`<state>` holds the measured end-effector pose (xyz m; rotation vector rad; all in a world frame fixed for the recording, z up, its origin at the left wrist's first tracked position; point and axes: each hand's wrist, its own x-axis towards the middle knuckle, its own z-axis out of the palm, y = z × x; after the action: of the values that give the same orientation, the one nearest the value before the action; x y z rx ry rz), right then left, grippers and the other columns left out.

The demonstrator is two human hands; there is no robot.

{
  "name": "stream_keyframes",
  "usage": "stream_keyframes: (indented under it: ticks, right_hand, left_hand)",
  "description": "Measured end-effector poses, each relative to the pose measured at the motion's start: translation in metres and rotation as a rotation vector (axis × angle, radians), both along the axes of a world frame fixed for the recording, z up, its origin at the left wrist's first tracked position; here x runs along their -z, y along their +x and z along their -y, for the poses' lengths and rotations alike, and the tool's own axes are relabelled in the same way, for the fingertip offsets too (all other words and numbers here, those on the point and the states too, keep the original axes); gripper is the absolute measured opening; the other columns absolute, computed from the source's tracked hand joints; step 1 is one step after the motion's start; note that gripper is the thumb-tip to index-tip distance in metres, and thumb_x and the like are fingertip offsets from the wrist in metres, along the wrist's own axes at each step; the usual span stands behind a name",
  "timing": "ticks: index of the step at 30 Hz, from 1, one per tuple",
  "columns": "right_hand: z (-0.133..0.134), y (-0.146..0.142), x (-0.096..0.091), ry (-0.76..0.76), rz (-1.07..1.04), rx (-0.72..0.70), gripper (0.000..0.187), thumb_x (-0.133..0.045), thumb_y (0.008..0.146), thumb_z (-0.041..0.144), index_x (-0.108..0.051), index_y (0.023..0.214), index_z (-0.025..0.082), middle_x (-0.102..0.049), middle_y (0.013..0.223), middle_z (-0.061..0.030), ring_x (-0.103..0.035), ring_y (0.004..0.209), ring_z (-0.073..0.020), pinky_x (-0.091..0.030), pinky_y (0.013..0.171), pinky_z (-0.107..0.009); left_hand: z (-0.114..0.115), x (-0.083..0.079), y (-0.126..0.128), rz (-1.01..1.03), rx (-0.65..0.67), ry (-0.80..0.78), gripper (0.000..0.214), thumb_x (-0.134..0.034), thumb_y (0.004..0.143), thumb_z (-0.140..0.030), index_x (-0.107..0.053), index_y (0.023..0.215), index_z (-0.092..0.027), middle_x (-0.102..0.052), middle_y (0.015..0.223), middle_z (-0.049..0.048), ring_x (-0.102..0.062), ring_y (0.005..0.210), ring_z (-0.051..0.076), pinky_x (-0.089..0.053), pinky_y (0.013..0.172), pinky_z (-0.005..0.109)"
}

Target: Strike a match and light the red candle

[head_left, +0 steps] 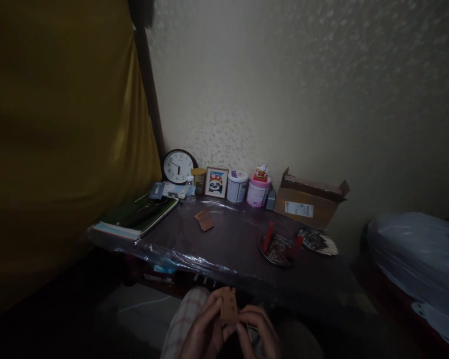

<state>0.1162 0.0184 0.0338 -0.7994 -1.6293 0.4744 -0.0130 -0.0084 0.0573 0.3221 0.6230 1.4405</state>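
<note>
Low in the view, above my lap, my left hand (208,321) is closed around a small brown cardboard piece (229,306) with a few dark marks on its face. The fingers of my right hand (260,326) are pinched together at its lower right edge. A thin pale stick (249,331) shows between those right fingers; the light is too dim to tell its kind. More brown cardboard pieces (204,220) lie on the dark table (228,244) in front of me.
A metal plate (279,249) with red candles (269,236) stands right of centre, beside a dish of pale sticks (328,245). Along the wall are a clock (179,166), a panda picture (216,182), tins (237,186) and a cardboard box (307,199). Books (138,217) lie left.
</note>
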Motion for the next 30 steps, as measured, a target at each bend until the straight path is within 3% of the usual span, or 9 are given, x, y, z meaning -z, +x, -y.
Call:
stream_keyframes:
  ticks: [9, 13, 16, 25, 30]
  right_hand:
    - [0.001, -0.004, 0.005, -0.021, -0.067, 0.018, 0.01, -0.061, 0.089, 0.029, -0.066, 0.082, 0.025, -0.068, 0.077, -0.0018, -0.067, 0.067, -0.0159, -0.052, 0.065, -0.023]
    - [0.001, -0.003, 0.006, -0.035, -0.078, 0.025, 0.012, -0.06, 0.09, 0.031, -0.066, 0.081, 0.024, -0.068, 0.076, -0.0018, -0.066, 0.067, -0.0158, -0.052, 0.064, -0.023]
    - [0.0, -0.002, 0.005, -0.043, -0.08, 0.016, 0.014, -0.06, 0.091, 0.032, -0.066, 0.081, 0.024, -0.068, 0.077, -0.0018, -0.066, 0.069, -0.0158, -0.051, 0.064, -0.023]
    - [0.001, -0.003, 0.005, -0.063, -0.092, 0.02, 0.013, -0.059, 0.091, 0.032, -0.065, 0.082, 0.026, -0.067, 0.077, -0.0005, -0.065, 0.069, -0.0148, -0.049, 0.065, -0.021]
    - [0.001, -0.003, 0.005, -0.059, -0.101, 0.023, 0.013, -0.059, 0.092, 0.032, -0.065, 0.082, 0.026, -0.067, 0.078, 0.0001, -0.064, 0.071, -0.0142, -0.049, 0.067, -0.021]
  left_hand:
    - [0.002, 0.001, 0.005, -0.107, -0.13, -0.093, 0.032, -0.074, 0.075, -0.04, -0.069, 0.106, -0.031, -0.067, 0.114, 0.0035, -0.06, 0.109, 0.025, -0.049, 0.08, 0.032]
    - [0.004, -0.009, 0.003, -0.196, -0.103, -0.055, 0.022, -0.071, 0.079, -0.035, -0.071, 0.099, -0.028, -0.068, 0.108, 0.0047, -0.061, 0.103, 0.024, -0.048, 0.075, 0.03]
    - [0.006, -0.015, 0.0, -0.259, -0.087, -0.006, 0.018, -0.073, 0.078, -0.034, -0.074, 0.094, -0.025, -0.069, 0.104, 0.0057, -0.06, 0.104, 0.025, -0.049, 0.08, 0.03]
    - [-0.001, 0.005, 0.003, -0.245, -0.113, -0.03, 0.02, -0.073, 0.076, -0.039, -0.072, 0.092, -0.027, -0.07, 0.088, 0.0009, -0.062, 0.084, 0.02, -0.047, 0.074, 0.029]
    - [0.001, 0.0, -0.002, -0.364, -0.138, -0.055, 0.026, -0.074, 0.074, -0.043, -0.072, 0.094, -0.026, -0.073, 0.096, 0.0029, -0.065, 0.088, 0.023, -0.048, 0.075, 0.03]
